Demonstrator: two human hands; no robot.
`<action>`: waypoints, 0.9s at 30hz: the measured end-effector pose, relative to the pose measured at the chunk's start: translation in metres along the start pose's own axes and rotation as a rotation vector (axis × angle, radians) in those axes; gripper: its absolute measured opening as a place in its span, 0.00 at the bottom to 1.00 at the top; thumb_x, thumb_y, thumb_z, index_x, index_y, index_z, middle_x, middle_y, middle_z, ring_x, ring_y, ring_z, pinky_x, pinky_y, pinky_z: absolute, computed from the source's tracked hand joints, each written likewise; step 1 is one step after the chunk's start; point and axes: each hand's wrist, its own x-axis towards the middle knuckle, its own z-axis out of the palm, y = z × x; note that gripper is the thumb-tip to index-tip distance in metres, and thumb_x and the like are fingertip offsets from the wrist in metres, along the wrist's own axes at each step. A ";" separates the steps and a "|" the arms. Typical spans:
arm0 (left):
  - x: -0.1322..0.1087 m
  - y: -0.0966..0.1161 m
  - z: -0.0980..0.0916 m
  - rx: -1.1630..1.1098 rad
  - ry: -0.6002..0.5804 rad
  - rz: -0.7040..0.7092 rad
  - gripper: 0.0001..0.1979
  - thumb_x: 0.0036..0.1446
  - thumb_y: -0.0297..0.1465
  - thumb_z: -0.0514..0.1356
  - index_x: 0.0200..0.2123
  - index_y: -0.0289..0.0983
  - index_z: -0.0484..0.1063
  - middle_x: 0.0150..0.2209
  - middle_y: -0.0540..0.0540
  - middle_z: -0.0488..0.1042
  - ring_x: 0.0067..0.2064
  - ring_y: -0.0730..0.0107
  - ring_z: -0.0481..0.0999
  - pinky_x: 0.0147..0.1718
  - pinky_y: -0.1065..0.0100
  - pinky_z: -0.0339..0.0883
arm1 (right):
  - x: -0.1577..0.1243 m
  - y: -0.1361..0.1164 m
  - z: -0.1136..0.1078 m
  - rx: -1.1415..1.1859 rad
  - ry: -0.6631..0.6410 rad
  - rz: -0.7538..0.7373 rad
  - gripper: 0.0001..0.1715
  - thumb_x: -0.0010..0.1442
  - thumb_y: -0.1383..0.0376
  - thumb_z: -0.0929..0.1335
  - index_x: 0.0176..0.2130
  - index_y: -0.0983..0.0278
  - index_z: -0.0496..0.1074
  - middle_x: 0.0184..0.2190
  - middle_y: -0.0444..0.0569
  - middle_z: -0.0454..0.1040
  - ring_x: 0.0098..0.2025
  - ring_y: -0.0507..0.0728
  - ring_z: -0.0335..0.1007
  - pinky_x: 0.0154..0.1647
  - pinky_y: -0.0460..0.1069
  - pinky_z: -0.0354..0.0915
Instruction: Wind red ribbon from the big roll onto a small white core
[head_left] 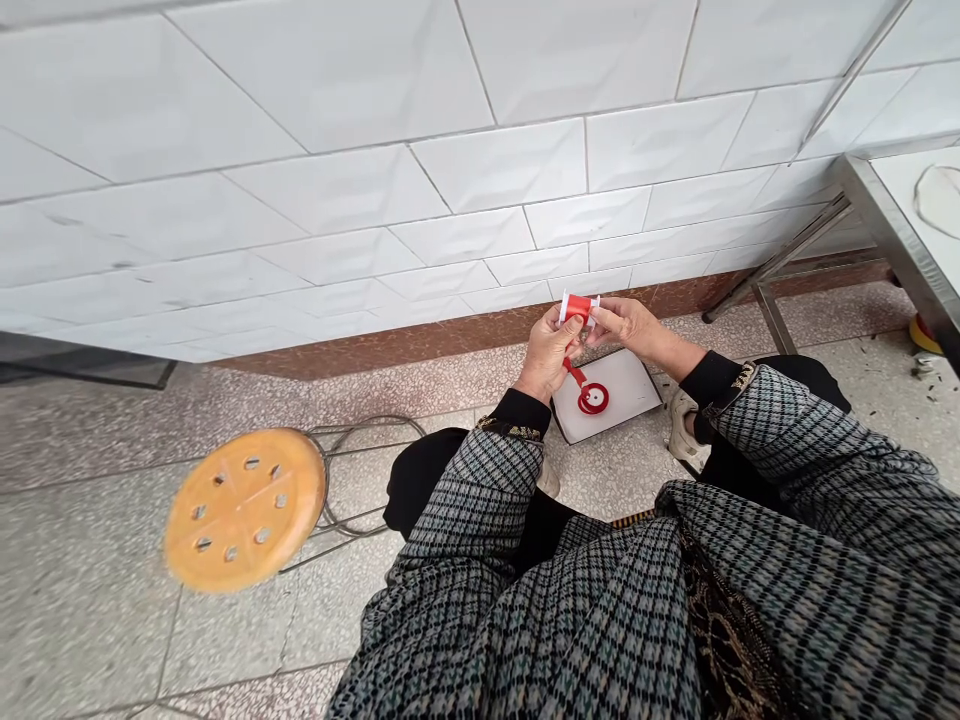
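Two sleeves, apparently one held spool

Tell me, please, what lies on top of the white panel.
On the panel, a red ribbon roll appears to rest; the left hand covers the panel's upper-left corner, which cannot be seen.

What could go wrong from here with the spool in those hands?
1. The spool is held up between the left hand and the right hand; if the grip loosens, it might drop.
2. A red strip runs from below the left hand to a red roll; a sharp pull could tug or tangle it.
3. A shoe is close to the white board and could knock it if shifted.
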 end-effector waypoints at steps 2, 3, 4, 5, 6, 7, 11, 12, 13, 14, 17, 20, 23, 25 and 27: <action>-0.001 0.002 0.001 0.013 -0.004 -0.005 0.25 0.40 0.42 0.79 0.32 0.35 0.71 0.18 0.56 0.67 0.16 0.87 0.54 0.16 0.77 0.46 | 0.000 0.000 0.000 0.076 -0.007 0.053 0.24 0.60 0.48 0.76 0.35 0.67 0.76 0.22 0.47 0.77 0.25 0.52 0.76 0.32 0.46 0.76; -0.002 0.003 0.002 0.019 -0.004 -0.010 0.26 0.39 0.42 0.79 0.33 0.35 0.71 0.19 0.56 0.68 0.16 0.87 0.55 0.16 0.77 0.46 | 0.000 0.000 0.000 0.110 -0.007 0.074 0.25 0.61 0.47 0.75 0.35 0.67 0.76 0.21 0.48 0.77 0.25 0.52 0.76 0.32 0.45 0.77; -0.002 0.003 0.003 0.024 0.001 -0.016 0.26 0.39 0.42 0.79 0.33 0.35 0.71 0.20 0.56 0.69 0.16 0.87 0.55 0.16 0.77 0.46 | 0.000 0.000 0.000 0.143 -0.009 0.092 0.26 0.61 0.46 0.75 0.34 0.68 0.76 0.22 0.48 0.77 0.25 0.52 0.77 0.33 0.46 0.77; -0.003 0.003 0.003 0.028 0.007 -0.023 0.26 0.38 0.42 0.79 0.34 0.36 0.71 0.20 0.56 0.69 0.16 0.87 0.56 0.16 0.77 0.46 | 0.000 0.001 0.000 0.173 -0.011 0.107 0.26 0.61 0.46 0.75 0.34 0.68 0.77 0.22 0.49 0.78 0.25 0.52 0.77 0.33 0.46 0.77; -0.003 0.003 0.003 0.032 0.014 -0.029 0.27 0.38 0.42 0.79 0.35 0.36 0.71 0.20 0.56 0.70 0.16 0.87 0.56 0.16 0.77 0.46 | 0.000 0.002 0.000 0.199 -0.015 0.118 0.26 0.61 0.46 0.75 0.33 0.68 0.77 0.23 0.50 0.78 0.25 0.53 0.77 0.33 0.46 0.78; -0.003 0.002 0.003 0.033 0.019 -0.033 0.27 0.39 0.42 0.79 0.35 0.36 0.71 0.20 0.56 0.70 0.16 0.87 0.56 0.16 0.77 0.46 | 0.000 0.002 0.000 0.217 -0.018 0.124 0.25 0.62 0.47 0.75 0.33 0.68 0.77 0.23 0.50 0.78 0.26 0.53 0.78 0.34 0.46 0.78; -0.001 -0.003 0.000 0.028 0.012 -0.020 0.25 0.42 0.41 0.77 0.38 0.37 0.71 0.18 0.59 0.66 0.15 0.86 0.54 0.16 0.77 0.45 | 0.001 0.001 0.001 0.220 0.015 0.122 0.22 0.62 0.51 0.76 0.35 0.68 0.76 0.22 0.48 0.77 0.25 0.52 0.77 0.32 0.45 0.77; -0.001 -0.005 0.000 0.026 0.006 -0.016 0.25 0.43 0.40 0.77 0.38 0.37 0.71 0.17 0.59 0.65 0.15 0.86 0.53 0.16 0.77 0.45 | 0.001 0.000 0.002 0.212 0.030 0.120 0.20 0.63 0.52 0.76 0.35 0.68 0.76 0.22 0.48 0.77 0.25 0.52 0.76 0.32 0.45 0.77; 0.000 -0.005 -0.001 0.026 0.002 -0.013 0.24 0.43 0.40 0.77 0.38 0.37 0.71 0.17 0.60 0.64 0.14 0.86 0.52 0.16 0.77 0.45 | 0.001 -0.001 0.003 0.205 0.044 0.116 0.19 0.63 0.54 0.76 0.36 0.68 0.76 0.22 0.47 0.77 0.25 0.51 0.76 0.32 0.44 0.77; 0.000 -0.006 -0.001 0.026 0.000 -0.014 0.24 0.43 0.40 0.77 0.39 0.37 0.71 0.16 0.60 0.64 0.14 0.86 0.52 0.15 0.77 0.45 | 0.001 -0.002 0.003 0.203 0.054 0.112 0.17 0.63 0.55 0.76 0.36 0.68 0.76 0.22 0.47 0.77 0.25 0.51 0.77 0.32 0.44 0.76; -0.001 -0.004 0.000 0.033 0.004 -0.026 0.26 0.43 0.40 0.77 0.41 0.38 0.72 0.16 0.60 0.64 0.14 0.86 0.51 0.15 0.77 0.44 | -0.001 -0.003 0.004 0.230 0.046 0.117 0.15 0.67 0.58 0.73 0.35 0.69 0.76 0.23 0.48 0.78 0.25 0.51 0.77 0.32 0.44 0.77; -0.001 0.000 0.001 0.052 0.009 -0.038 0.28 0.42 0.41 0.77 0.44 0.38 0.73 0.15 0.61 0.64 0.14 0.85 0.51 0.14 0.77 0.43 | -0.002 -0.004 0.004 0.261 0.022 0.173 0.18 0.71 0.59 0.70 0.33 0.69 0.75 0.22 0.50 0.78 0.23 0.51 0.76 0.31 0.45 0.77; -0.001 0.003 0.001 0.075 0.015 -0.046 0.29 0.40 0.41 0.78 0.43 0.37 0.73 0.16 0.60 0.64 0.14 0.85 0.52 0.14 0.77 0.43 | -0.002 -0.005 0.004 0.286 0.037 0.219 0.20 0.72 0.59 0.69 0.31 0.68 0.74 0.23 0.50 0.78 0.23 0.52 0.76 0.30 0.46 0.77; -0.001 0.003 0.000 0.091 0.025 -0.047 0.29 0.39 0.41 0.78 0.42 0.37 0.73 0.17 0.59 0.67 0.14 0.85 0.54 0.14 0.77 0.44 | -0.001 -0.006 0.004 0.313 0.039 0.244 0.20 0.73 0.60 0.67 0.31 0.68 0.74 0.23 0.50 0.78 0.22 0.52 0.76 0.29 0.46 0.77; 0.000 0.003 -0.001 0.102 0.034 -0.041 0.29 0.38 0.40 0.79 0.41 0.37 0.73 0.18 0.58 0.69 0.14 0.85 0.54 0.14 0.77 0.45 | -0.001 -0.008 0.003 0.350 0.029 0.280 0.20 0.75 0.61 0.64 0.33 0.69 0.74 0.23 0.50 0.78 0.22 0.51 0.76 0.28 0.46 0.77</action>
